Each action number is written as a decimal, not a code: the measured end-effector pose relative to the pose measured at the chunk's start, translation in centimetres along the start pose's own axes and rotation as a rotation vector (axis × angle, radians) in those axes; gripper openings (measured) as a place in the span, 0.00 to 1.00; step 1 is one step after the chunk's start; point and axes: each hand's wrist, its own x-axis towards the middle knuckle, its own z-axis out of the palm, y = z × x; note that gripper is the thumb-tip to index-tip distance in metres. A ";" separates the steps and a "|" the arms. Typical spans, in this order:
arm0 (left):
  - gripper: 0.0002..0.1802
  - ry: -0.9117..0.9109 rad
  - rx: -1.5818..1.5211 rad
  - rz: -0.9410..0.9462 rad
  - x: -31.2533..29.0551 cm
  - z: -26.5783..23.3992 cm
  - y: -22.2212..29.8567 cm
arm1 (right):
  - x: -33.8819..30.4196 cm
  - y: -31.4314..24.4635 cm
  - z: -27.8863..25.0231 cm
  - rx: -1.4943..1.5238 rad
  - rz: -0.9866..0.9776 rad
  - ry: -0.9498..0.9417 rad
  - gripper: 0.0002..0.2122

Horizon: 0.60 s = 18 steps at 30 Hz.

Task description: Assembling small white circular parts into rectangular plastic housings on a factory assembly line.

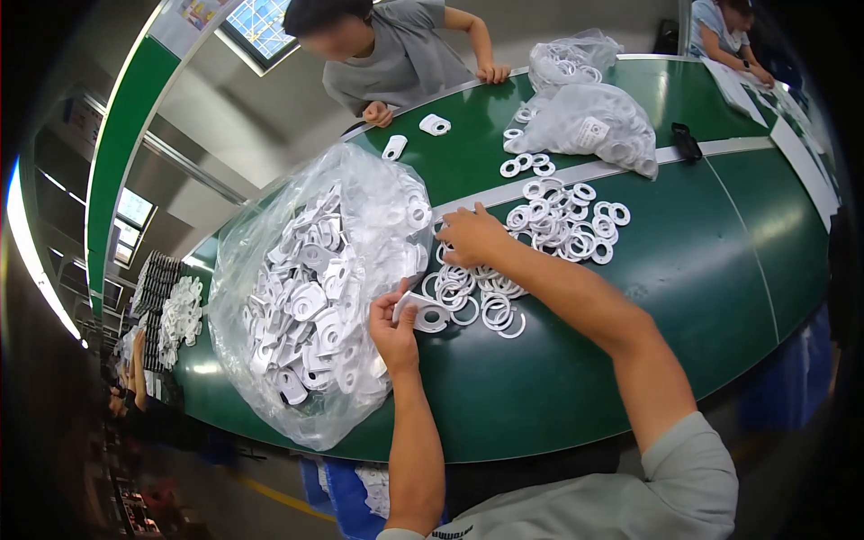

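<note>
My left hand point(393, 337) is closed on a flat white plastic piece point(434, 317), rounded with a large hole at one end, held near the open edge of a big see-through bag point(236, 310). Inside that bag lie many similar white pieces point(310, 301). Past it, my right hand point(472, 236) reaches over the left side of a loose pile of white rings point(562, 216). Its fingers are spread and bent down, close to the bag's edge. Below this hand lie more rings point(495, 310), some thin and overlapping; whether the fingertips touch any is hard to see.
The green table point(576, 378) has a pale strip point(711, 148) across it. Beyond lie two white pieces point(435, 125), a bag of rings point(589, 126) and a black object point(686, 142). A co-worker point(405, 54) sits opposite. Stacked parts point(157, 288) stand far left; a blue bin point(346, 490) is below.
</note>
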 end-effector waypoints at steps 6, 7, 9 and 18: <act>0.12 0.054 0.142 -0.013 0.5 0.7 0.0 | -5.2 2.8 -0.4 -0.032 -0.149 0.044 0.21; 0.11 0.055 0.138 0.012 0.2 0.5 0.0 | -5.9 3.3 0.1 0.045 -0.203 0.157 0.20; 0.11 0.028 0.166 -0.109 -1.2 0.5 1.1 | -7.1 4.4 0.2 0.177 -0.197 0.307 0.19; 0.08 -0.164 0.395 -0.227 -5.4 0.6 7.3 | -16.1 15.4 -4.4 0.256 -0.001 0.572 0.07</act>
